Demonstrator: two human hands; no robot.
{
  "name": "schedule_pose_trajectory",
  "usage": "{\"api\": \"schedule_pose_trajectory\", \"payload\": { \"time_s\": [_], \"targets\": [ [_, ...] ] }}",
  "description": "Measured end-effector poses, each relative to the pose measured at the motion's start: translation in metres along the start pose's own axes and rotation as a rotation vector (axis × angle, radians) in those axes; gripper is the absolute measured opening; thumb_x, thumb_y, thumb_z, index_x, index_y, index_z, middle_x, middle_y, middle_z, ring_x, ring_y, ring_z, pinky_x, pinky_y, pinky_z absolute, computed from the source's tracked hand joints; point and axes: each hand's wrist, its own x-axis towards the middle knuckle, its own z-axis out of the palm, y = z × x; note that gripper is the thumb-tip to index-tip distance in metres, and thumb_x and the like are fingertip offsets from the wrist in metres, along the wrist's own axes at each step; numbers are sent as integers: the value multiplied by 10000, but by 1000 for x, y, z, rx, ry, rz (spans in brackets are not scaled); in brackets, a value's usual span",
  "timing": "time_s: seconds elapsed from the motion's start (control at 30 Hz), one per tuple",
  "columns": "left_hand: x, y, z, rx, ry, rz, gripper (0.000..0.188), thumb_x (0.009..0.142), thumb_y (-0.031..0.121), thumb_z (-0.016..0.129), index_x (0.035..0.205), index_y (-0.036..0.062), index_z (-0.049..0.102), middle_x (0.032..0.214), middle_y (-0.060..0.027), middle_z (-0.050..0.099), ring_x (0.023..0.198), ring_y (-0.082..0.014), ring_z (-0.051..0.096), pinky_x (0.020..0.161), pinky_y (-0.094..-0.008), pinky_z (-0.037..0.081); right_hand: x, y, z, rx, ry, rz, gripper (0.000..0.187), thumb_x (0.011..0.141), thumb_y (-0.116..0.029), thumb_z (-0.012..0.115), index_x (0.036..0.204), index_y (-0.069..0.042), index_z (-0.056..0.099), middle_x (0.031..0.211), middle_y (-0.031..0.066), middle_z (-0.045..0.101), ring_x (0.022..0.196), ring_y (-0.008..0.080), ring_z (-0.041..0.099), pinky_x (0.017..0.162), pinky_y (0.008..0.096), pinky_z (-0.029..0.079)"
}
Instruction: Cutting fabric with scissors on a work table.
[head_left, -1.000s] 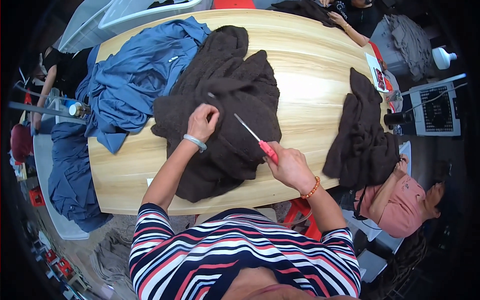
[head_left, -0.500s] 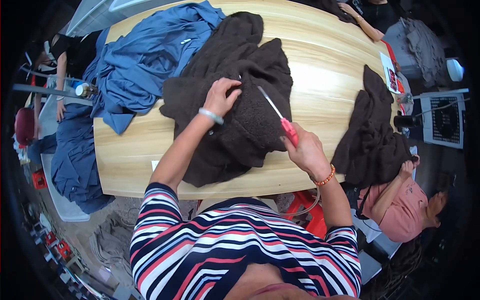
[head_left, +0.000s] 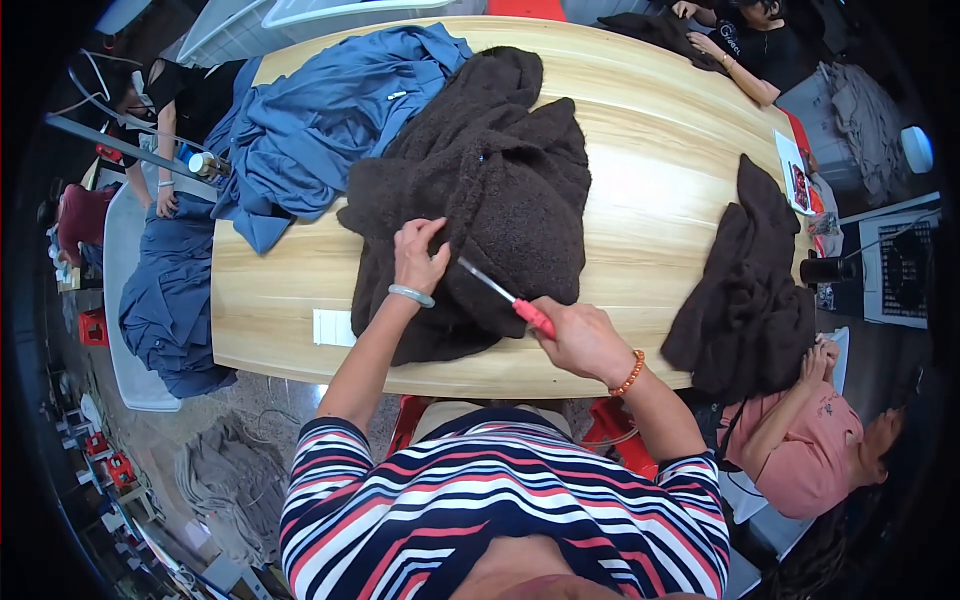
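Observation:
A dark brown fleecy garment (head_left: 530,215) lies bunched in front of me on the table, folds rising along a seam or edge. My left hand (head_left: 420,250), a pale bangle at its wrist, has its fingers bent around a bit of this edge near the garment's front left. Wrapped in my right hand (head_left: 588,343) is a red-handled tool (head_left: 512,301) with a slim metal shaft. The shaft slants up and left over the cloth, its tip close to my left thumb. Whether the tip touches the fabric I cannot tell.
Blue garments (head_left: 320,120) lie piled at the far left of the wooden table (head_left: 660,120). Another brown garment (head_left: 745,280) lies at the right, by a person in pink (head_left: 800,440). A white label or paper (head_left: 332,327) sits near the front edge. Other people stand around the table.
My left hand has slid nearer to me along the garment's edge. The tool in my right hand has also come nearer and left, its tip now beside the left thumb.

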Motion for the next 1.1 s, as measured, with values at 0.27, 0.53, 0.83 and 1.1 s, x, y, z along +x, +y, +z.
{"api": "schedule_pose_trajectory", "payload": {
  "time_s": [0.27,0.53,0.83,1.1],
  "targets": [
    [1,45,-26,165,82,178,510,742,253,781,1190,86,601,1090,-116,585,1025,-295,540,892,-392,436,-26,25,-8,125,178,47,300,883,-202,614,1153,-98,537,783,210,639,763,399,633,700,477,493],
    [-13,105,-32,-267,18,162,83,827,21,663,910,32,663,811,-84,633,679,-163,606,615,-247,475,-51,39,-10,136,180,51,297,889,-201,615,1153,-91,535,776,210,639,758,411,630,701,473,496],
    [-6,113,6,-29,40,300,362,767,80,726,1114,66,627,1114,-134,560,949,-303,606,803,-367,502,-58,51,-1,89,182,113,280,879,-207,598,1135,-100,558,781,206,655,767,408,641,719,491,502],
    [-11,54,52,-86,-137,299,171,790,7,648,961,15,643,1064,-119,609,962,-313,622,816,-361,516,-65,45,-1,-4,-58,86,264,873,-247,595,1077,-80,601,778,232,655,774,407,649,738,500,502]
  ]
}}
